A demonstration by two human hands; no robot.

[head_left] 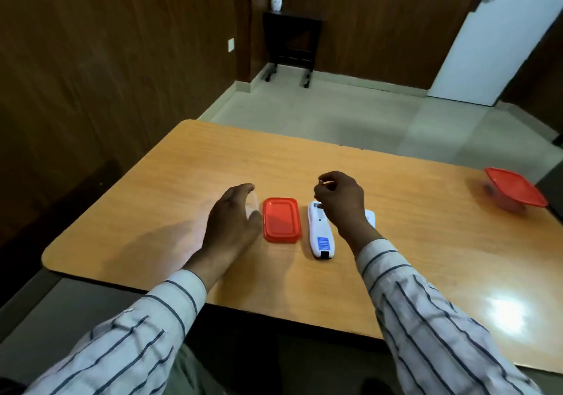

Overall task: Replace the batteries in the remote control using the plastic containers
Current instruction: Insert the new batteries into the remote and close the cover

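Observation:
A white remote control (320, 236) lies face down at the table's middle, its battery bay at the far end uncovered. My right hand (339, 202) hovers over that end, thumb and fingertips pinched on a small pale object (326, 183) that looks like a battery; most of it is hidden. A white battery cover (371, 216) lies just right of the remote, partly behind my wrist. A loose red lid (281, 224) lies flat to the left of the remote. My left hand (233, 219) is cupped around a clear plastic container (254, 204) beside the lid.
A second clear container with a red lid (515, 192) sits near the orange table's (189, 181) far right edge. Past the table are pale floor tiles, a small dark stand on wheels (291, 41) and a white door.

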